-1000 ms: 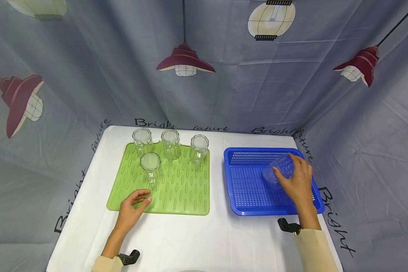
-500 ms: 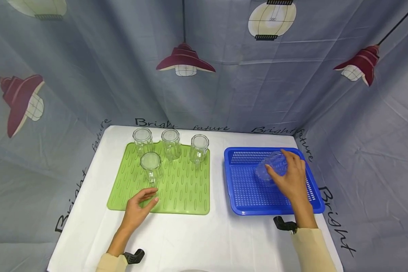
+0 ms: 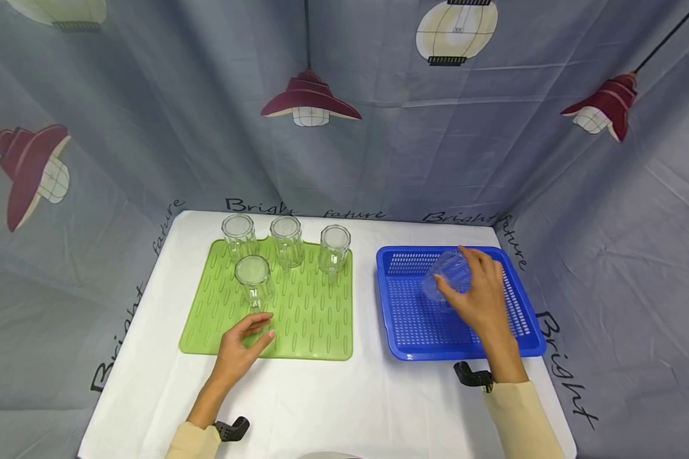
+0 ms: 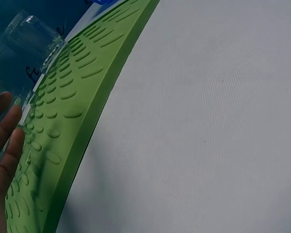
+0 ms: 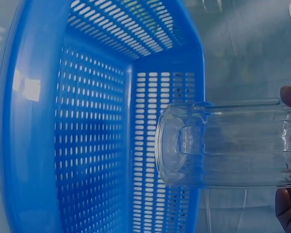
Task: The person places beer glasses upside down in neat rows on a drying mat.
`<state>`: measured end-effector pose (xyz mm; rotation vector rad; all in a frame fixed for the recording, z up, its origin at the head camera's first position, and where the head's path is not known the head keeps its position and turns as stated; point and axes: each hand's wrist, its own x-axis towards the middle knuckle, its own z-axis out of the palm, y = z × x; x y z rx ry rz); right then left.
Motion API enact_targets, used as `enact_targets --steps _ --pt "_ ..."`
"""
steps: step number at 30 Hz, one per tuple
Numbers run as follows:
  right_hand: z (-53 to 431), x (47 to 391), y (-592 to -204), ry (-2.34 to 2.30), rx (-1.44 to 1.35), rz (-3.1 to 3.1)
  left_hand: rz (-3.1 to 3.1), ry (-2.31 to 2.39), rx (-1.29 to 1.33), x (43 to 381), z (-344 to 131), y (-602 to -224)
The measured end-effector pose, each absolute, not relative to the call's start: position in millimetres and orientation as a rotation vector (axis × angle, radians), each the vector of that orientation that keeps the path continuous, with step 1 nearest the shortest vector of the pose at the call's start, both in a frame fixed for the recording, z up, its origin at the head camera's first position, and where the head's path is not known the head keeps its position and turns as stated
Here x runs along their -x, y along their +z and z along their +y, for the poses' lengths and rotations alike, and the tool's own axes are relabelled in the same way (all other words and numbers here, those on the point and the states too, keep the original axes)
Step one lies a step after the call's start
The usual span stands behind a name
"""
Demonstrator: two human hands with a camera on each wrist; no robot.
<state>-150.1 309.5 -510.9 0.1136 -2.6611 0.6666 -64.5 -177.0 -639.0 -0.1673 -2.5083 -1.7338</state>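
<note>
My right hand (image 3: 482,306) grips a clear drinking glass (image 3: 444,277) between thumb and fingers. In the head view that glass overlaps the inside of the blue perforated basket (image 3: 442,355). From the right wrist, the glass (image 5: 233,145) appears raised beside the basket's slotted wall, fingertips around its far end. My left hand (image 3: 237,354) hovers at the front of the green ribbed mat (image 3: 321,338), thumb apart from the fingers, holding nothing. Just beyond it stands a clear glass (image 3: 254,280), bottom up. In the left wrist view, the left hand's fingers (image 4: 6,141) are at the left edge.
Along the mat's back edge stand three more upturned glasses: one at left (image 3: 238,236), one in the middle (image 3: 287,241) and one at right (image 3: 334,247). A white cloth covers the table (image 3: 373,395). Grey printed curtains (image 3: 373,166) enclose the back and sides.
My right hand has moved left over the basket with the glass, which has shifted left and slightly back. My left hand has drifted right and slightly forward along the mat's front.
</note>
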Motion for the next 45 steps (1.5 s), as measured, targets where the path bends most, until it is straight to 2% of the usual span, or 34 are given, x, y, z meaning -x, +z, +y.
enact_targets --steps 27,45 --pt "257.8 153.4 -492.3 0.774 -0.376 -2.559 -2.44 -1.783 0.321 81.2 -153.0 -633.1" --pt "230.2 157.1 -489.0 0.774 -0.512 -2.523 -2.432 -1.795 0.318 84.5 -147.5 -632.5"
